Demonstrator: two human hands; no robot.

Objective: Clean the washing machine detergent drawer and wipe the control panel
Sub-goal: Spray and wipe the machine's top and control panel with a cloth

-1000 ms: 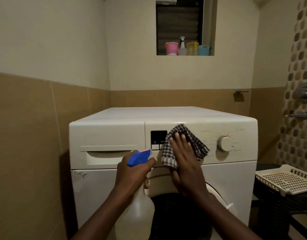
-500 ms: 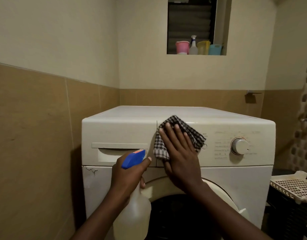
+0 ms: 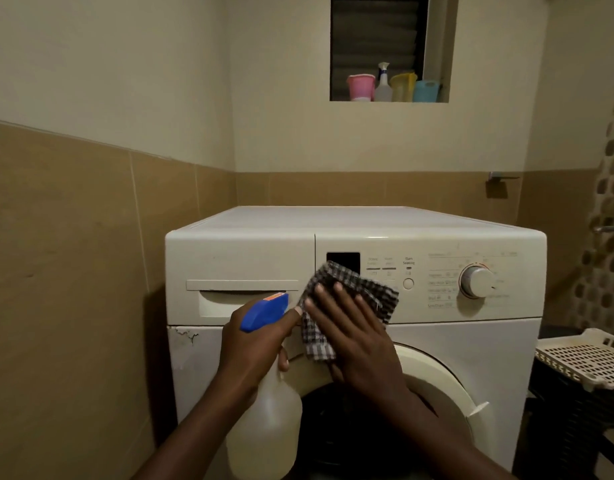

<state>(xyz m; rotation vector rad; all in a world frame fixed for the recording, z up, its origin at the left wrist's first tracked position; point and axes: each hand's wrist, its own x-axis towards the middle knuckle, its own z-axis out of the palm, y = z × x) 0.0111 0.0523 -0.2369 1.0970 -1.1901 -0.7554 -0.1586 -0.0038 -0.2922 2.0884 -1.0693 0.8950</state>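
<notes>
Tan wall tiles [image 3: 73,254] fill the nine o'clock side of the view. The white washing machine [image 3: 368,223] stands at centre. Its detergent drawer [image 3: 229,301] sits closed, flush in the fascia at the machine's ten o'clock corner.

At four o'clock of the drawer's recess, the left hand [image 3: 260,344] grips the neck of a spray bottle [image 3: 264,431], fingers curled round it under the blue spray head [image 3: 264,311]. The pale bottle body hangs toward six o'clock, in front of the dark door [image 3: 385,445].

At three o'clock of the spray head, a checked cloth [image 3: 347,277] lies against the left end of the control panel [image 3: 437,268]. Its lower flap droops past the panel's bottom edge. The right hand [image 3: 354,337] lies flat on the cloth, fingers straight and spread toward eleven o'clock, pressing it to the panel. The cloth's top corner meets the dark display [image 3: 343,259] at its twelve o'clock.

High at twelve o'clock of the view, a wall niche [image 3: 388,100] holds a pink bucket [image 3: 360,87], a clear sprayer [image 3: 383,84], a yellow tub [image 3: 402,87] and a blue tub [image 3: 426,91].

A round button [image 3: 408,283] sits just beside the cloth at three o'clock, with the dial [image 3: 475,282] further along. A cream perforated basket [image 3: 586,362] rests on a dark stand at the view's four o'clock.
</notes>
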